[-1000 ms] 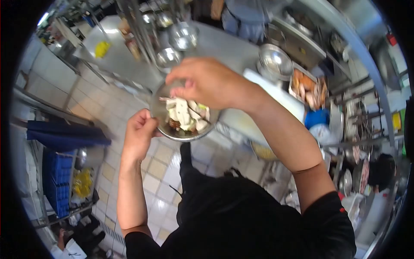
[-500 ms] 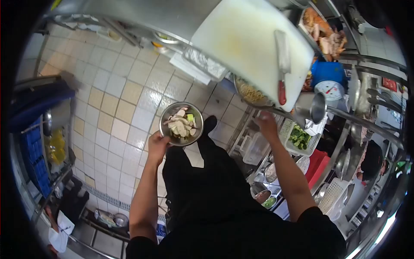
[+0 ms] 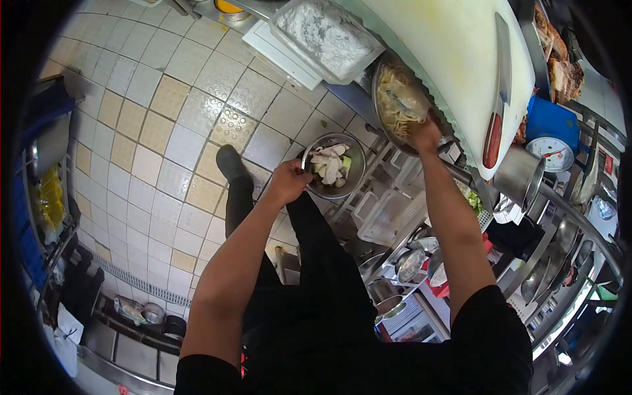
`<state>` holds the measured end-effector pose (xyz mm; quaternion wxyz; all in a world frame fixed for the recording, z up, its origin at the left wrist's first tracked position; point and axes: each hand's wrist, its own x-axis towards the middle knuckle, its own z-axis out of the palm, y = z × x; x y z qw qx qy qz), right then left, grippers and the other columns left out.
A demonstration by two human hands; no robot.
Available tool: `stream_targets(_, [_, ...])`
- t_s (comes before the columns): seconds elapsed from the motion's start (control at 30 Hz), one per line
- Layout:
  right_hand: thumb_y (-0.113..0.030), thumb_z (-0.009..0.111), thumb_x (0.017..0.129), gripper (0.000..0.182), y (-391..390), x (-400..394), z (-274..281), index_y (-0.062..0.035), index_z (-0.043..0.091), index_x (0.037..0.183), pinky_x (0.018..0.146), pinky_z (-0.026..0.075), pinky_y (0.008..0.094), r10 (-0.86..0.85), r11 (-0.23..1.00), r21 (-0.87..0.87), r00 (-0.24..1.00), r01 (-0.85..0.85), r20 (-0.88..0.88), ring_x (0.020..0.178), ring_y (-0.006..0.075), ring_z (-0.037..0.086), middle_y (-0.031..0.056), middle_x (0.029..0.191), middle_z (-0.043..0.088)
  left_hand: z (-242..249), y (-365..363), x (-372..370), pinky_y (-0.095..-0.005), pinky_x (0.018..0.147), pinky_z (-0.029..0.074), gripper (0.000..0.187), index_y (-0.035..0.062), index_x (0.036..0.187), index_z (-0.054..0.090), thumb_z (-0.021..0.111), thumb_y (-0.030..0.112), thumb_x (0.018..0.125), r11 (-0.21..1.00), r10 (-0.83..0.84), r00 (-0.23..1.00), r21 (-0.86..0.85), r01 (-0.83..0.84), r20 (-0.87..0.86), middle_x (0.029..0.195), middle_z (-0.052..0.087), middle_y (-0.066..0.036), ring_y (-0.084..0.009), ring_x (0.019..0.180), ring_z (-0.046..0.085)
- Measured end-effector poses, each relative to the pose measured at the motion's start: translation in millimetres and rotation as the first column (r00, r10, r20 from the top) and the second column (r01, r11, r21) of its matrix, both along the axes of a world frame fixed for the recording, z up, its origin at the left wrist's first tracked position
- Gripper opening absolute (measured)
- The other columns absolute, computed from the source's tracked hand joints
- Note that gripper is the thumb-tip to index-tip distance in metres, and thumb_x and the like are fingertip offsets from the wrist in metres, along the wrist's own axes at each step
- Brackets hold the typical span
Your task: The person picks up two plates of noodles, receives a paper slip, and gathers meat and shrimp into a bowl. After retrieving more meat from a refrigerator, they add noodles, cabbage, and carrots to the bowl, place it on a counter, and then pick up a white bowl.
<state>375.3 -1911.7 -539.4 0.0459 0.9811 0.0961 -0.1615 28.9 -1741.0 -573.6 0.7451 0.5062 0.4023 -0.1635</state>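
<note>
A round metal bowl [image 3: 359,172] holds pale sliced pieces and a few green chunks. My left hand [image 3: 288,182] grips its left rim, with thumb and fingers pinched on the edge. Under the edge of the white cutting board sits a larger metal bowl [image 3: 376,99] of noodles [image 3: 395,122]. My right hand [image 3: 426,135] reaches into the lower right of that bowl, at the noodles; its fingertips are hidden, so what it may hold cannot be made out.
A knife [image 3: 503,85] with a red-brown handle lies on the cutting board [image 3: 454,52]. A tub of white powder [image 3: 326,39] stands left of the noodles. At right are a blue scale [image 3: 553,128], a metal pot [image 3: 517,174] and roasted meat [image 3: 565,79].
My right hand has moved up to the noodle bowl. My left hand and its bowl are nearer to the noodles. The view has shifted, and one foot has stepped out to the left.
</note>
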Motion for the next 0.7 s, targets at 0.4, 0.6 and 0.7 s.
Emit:
stream_targets(0.4, [-0.007,0.064,0.082,0.044,-18,-61,32,0.0011,0.049,0.122,0.088,0.046,0.0320,-0.225,0.543,0.840,0.968,0.028,0.113,0.102,0.0237,0.059,0.0174,0.114,0.060,5,-14,27,-0.0263,0.064,0.057,0.005,0.0003,0.086,0.061,0.060,0.004,0.083,0.998,0.059,0.997,-0.027,-0.061,-0.043,0.078,0.062,-0.005,-0.0114,0.069,0.061])
stream_targets(0.6, [-0.010,0.068,0.078,0.063,3,-66,9,-0.0002,0.037,0.132,0.089,0.046,0.0339,-0.147,0.712,0.694,0.989,0.106,-0.001,0.104,0.0320,0.055,0.0183,0.119,0.052,-7,-24,32,-0.0258,0.063,0.056,0.003,0.0007,0.083,0.060,0.060,0.004,0.083,0.994,0.099,0.994,-0.046,-0.101,-0.047,0.078,0.062,-0.005,-0.0108,0.069,0.061])
stream_targets(0.7, [-0.024,0.068,0.078,0.041,41,-63,24,0.0019,0.058,0.108,0.086,0.047,0.0408,-0.017,0.857,0.511,0.989,-0.062,0.149,0.092,0.0360,0.060,0.0204,0.104,0.061,-7,-28,36,-0.0256,0.064,0.056,0.004,0.0009,0.084,0.060,0.060,0.004,0.083,0.993,0.106,0.993,-0.051,-0.109,-0.055,0.078,0.062,-0.004,-0.0107,0.070,0.061])
